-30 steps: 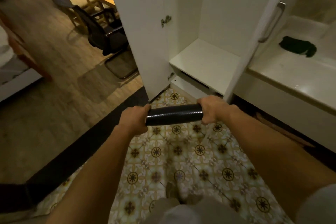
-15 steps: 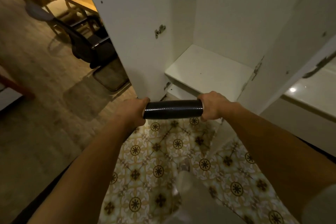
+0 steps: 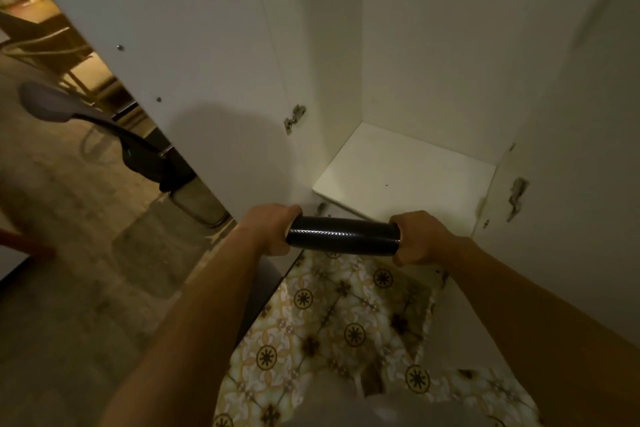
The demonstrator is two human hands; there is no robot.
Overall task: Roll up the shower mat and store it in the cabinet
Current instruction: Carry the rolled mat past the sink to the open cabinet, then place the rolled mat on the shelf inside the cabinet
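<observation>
The rolled mat (image 3: 343, 236) lies crosswise between 2 hands: the left hand (image 3: 268, 229) wraps its left end, the right hand (image 3: 417, 238) its right end. It hangs above the tiled floor (image 3: 346, 322), just before the front edge of the cabinet shelf (image 3: 405, 173). The shelf sits inside the cabinet (image 3: 433, 45), behind the mat. An open door (image 3: 156, 45) stands left of the shelf, another door (image 3: 571, 149) right of it. Left of the left door, farther back, stands a chair (image 3: 138, 149), with a table (image 3: 38, 31) behind it
</observation>
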